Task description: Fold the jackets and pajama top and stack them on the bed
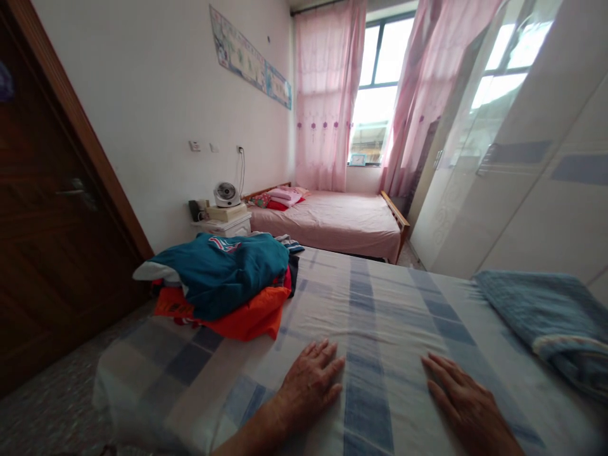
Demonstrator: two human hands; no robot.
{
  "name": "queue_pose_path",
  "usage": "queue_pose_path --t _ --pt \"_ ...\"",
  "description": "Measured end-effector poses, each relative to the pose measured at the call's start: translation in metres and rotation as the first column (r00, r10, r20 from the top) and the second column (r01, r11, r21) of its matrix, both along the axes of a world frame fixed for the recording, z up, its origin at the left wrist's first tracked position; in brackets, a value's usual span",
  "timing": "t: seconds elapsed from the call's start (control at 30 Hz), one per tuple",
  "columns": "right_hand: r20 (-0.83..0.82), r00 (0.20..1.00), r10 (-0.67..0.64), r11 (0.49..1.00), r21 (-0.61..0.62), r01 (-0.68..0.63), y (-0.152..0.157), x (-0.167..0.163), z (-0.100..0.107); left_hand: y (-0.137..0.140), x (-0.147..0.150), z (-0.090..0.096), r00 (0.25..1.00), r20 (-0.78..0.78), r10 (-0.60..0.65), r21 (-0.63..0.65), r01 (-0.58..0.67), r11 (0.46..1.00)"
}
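Here, the left hand (311, 379) and right hand (460, 396) are resting palm-down, fingers extended and released, on the sheet (368, 392), which is stretching beneath clothes (232, 272) at left and blue cloth (546, 307) at right.

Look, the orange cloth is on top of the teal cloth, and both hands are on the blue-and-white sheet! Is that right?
Not quite: the head view shows the teal cloth on top of the orange cloth. The left hand and right hand are on the blue-and-white sheet.
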State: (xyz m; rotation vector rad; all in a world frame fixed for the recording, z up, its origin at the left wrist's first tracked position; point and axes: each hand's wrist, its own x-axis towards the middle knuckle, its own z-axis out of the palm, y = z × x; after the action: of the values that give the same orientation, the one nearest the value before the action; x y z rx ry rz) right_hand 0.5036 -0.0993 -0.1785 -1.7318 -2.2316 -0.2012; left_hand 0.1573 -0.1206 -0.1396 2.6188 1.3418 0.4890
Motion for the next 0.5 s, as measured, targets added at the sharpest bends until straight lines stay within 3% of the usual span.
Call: queue_pose_path --t 0.2,0.33,0.4,0.5 --pt "-0.007 1.000 0.029 1.000 0.013 -0.029 0.003 0.003 -0.004 0.004 0.002 -0.003 0.999 0.032 0.018 0.066 -0.020 0.998" --pt "-0.004 1.000 0.021 1.000 0.007 -0.021 0.003 0.002 -0.004 0.013 -0.018 0.010 0.985 0.132 0.113 0.243 -0.143 0.960" --pt "-0.002 1.000 0.028 1.000 -0.003 -0.028 0.002 0.001 -0.003 0.019 -0.041 0.030 0.956 0.206 0.209 0.406 -0.278 0.871" --pt "-0.003 0.999 0.033 0.999 -0.018 -0.033 0.002 0.001 -0.002 0.030 -0.084 0.066 0.839 0.301 0.453 0.571 -0.539 0.619"
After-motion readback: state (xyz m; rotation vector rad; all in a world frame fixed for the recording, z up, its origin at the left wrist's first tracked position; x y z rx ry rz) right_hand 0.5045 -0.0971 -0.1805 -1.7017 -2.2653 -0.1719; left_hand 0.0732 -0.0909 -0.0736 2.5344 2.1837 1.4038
